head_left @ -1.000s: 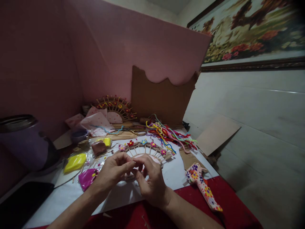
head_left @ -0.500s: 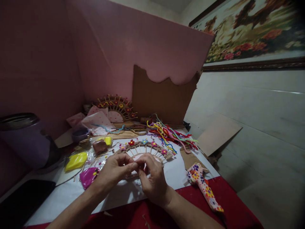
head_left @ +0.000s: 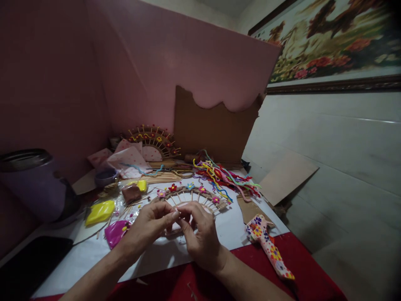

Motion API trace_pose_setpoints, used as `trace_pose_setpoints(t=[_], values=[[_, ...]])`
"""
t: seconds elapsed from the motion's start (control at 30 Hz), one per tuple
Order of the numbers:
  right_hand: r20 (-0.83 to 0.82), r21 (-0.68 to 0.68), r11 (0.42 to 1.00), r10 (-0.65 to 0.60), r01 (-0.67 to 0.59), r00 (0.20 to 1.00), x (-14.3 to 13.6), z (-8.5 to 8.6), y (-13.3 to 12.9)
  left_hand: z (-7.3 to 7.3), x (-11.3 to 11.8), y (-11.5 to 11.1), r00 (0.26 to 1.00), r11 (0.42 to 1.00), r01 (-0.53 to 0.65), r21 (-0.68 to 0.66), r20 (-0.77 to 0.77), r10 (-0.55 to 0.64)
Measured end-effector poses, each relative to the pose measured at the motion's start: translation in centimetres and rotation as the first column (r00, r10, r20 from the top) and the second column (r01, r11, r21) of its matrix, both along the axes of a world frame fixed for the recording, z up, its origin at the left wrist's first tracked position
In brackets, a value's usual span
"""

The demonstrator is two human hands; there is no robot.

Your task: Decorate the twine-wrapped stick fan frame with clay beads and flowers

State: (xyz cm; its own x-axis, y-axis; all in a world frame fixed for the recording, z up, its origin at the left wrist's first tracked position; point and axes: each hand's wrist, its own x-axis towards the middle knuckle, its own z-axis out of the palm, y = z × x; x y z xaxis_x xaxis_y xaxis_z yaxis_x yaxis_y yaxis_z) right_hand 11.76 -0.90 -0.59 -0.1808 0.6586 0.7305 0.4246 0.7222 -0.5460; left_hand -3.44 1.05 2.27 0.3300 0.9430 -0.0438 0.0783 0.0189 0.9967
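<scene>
The left hand and the right hand are meeting over the middle of the surface, inward of its near edge. Each is curling its fingers and setting thumb and forefinger tips close together. Whether either pinch is fully closing, or gripping anything, cannot be told; any item there is too small to identify.

The flowered arch is lying flat just beyond the fingertips, its curved band facing the far edge of the surface. The hands are hiding part of its lower portion. Toward the left edge, a magenta packet is lying beside the left forearm, and a yellow packet is lying farther out. A bundle of fuzzy strands is spreading toward the far right corner. A flower-patterned object is resting near the right edge, partly on red cloth.

The step in hand appears to be fine fingertip work. For good results, it is probably calling for these points:

1. One hand is steadying while the other is making small adjustments.
2. The pads are pressing lightly, since a small piece is likely deforming or slipping under force.
3. The wrists are staying clear of the arch, because its thin sticks and raised flowers are probably catching easily.
</scene>
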Motion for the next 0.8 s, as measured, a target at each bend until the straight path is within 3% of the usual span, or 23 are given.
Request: trace_pose_setpoints(t=[0.33, 0.8], values=[[0.013, -0.018, 1.0, 0.015, -0.015, 1.0, 0.08, -0.06, -0.07, 0.17, -0.17, -0.11, 0.998, 0.996, -0.02, -0.083, 0.062, 0.025], [-0.002, 0.03, 1.0, 0.009, -0.009, 1.0, 0.09, -0.23, 0.24, -0.46, -0.55, 0.3, 0.996, 0.987, 0.051, -0.155, 0.086, -0.038]])
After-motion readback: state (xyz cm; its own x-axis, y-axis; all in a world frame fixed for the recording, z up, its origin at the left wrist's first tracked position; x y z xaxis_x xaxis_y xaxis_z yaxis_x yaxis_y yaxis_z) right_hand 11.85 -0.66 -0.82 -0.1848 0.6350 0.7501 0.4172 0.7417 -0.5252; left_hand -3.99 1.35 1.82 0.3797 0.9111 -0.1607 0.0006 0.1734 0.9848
